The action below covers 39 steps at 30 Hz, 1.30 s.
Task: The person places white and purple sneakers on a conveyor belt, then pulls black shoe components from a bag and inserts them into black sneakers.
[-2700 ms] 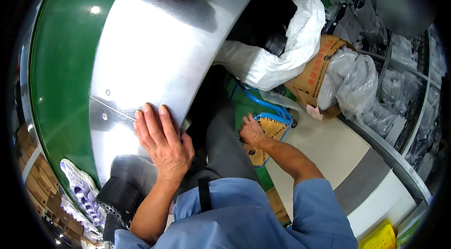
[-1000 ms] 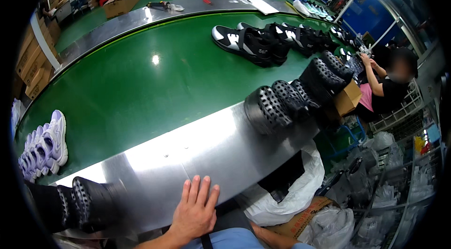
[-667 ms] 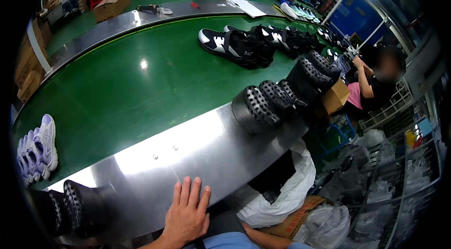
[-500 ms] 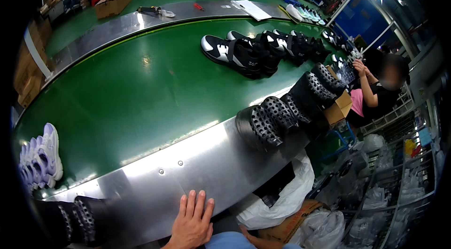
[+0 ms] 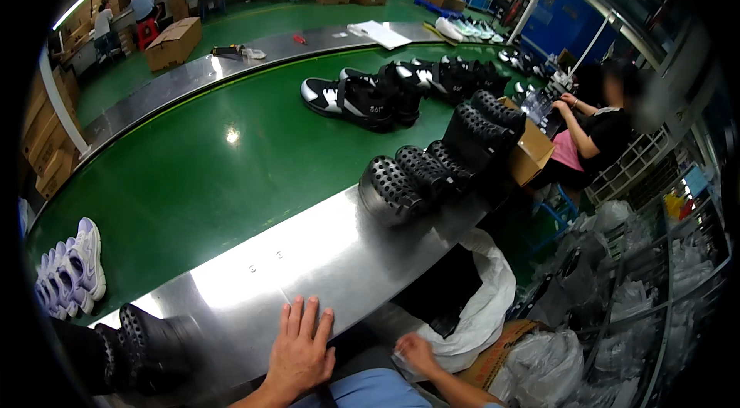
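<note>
My left hand (image 5: pixel 301 350) lies flat on the near edge of the metal ledge (image 5: pixel 308 254), fingers stretched out, holding nothing. Lower right of it, my right hand (image 5: pixel 417 352) is closed, its fingers curled on the near rim of an open white sack (image 5: pixel 493 285). Black items, too dark to tell apart, lie inside the sack. Black clogs with round holes (image 5: pixel 393 184) stand in a row on the ledge ahead, to the right. More black clogs (image 5: pixel 150 339) stand at the ledge's left end.
Black-and-white sneakers (image 5: pixel 351 100) line the green conveyor belt (image 5: pixel 208 169); lilac-and-white sneakers (image 5: pixel 81 265) sit at its left. A co-worker (image 5: pixel 593 134) works beside an open carton (image 5: pixel 532 152) on the right. Below, a wire rack (image 5: pixel 667 292) holds clear plastic bags.
My right hand has risen into view at the sack's near rim, from low and mostly hidden. My left hand stays on the ledge. The view has shifted, and the co-worker's hands are lower.
</note>
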### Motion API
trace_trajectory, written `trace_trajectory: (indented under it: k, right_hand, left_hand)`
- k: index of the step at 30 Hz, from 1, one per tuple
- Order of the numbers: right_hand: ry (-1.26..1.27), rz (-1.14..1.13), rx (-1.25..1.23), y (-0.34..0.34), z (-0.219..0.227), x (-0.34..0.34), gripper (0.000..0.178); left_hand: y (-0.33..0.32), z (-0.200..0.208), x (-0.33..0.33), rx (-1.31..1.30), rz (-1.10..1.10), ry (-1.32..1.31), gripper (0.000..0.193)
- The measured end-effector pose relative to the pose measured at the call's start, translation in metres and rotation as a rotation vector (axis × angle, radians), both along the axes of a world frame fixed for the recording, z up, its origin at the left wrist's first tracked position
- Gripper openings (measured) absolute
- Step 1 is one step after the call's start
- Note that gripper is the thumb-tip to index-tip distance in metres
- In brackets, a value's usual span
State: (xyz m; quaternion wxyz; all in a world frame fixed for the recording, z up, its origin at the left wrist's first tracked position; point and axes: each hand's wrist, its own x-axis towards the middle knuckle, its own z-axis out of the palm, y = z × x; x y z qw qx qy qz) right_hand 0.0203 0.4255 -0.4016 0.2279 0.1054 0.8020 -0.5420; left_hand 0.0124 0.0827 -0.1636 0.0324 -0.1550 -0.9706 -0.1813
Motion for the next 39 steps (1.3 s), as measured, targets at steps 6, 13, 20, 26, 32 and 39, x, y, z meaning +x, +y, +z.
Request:
trace_trajectory:
  k: [6,13,20,26,32,39]
  right_hand:
    - [0.888,-0.263,0.249,0.018,0.194,-0.177,0.036]
    - [1.030,-0.211,0.356,-0.001,0.244,-0.292,0.058]
    - [1.162,-0.226,0.317,0.015,0.234,-0.291,0.045]
    - [0.699,-0.335,0.241,0.062,0.120,-0.174,0.025]
    - [0.256,-0.266,0.497,0.073,-0.043,-0.090,0.045]
    - [0.371,0.145,0.896,0.056,-0.139,-0.131,0.068]
  left_hand:
    - [0.005,0.003,0.005,-0.037,0.038,0.055,0.073]
    - [0.007,0.001,0.010,-0.056,0.049,0.066,0.073]
    - [0.009,-0.005,0.006,-0.065,0.073,0.026,0.079]
    - [0.016,-0.007,-0.002,-0.081,0.075,0.025,0.085]
    - [0.018,-0.012,-0.004,-0.142,0.099,0.025,0.085]
    - [0.022,-0.013,-0.011,-0.174,0.119,0.039,0.082]
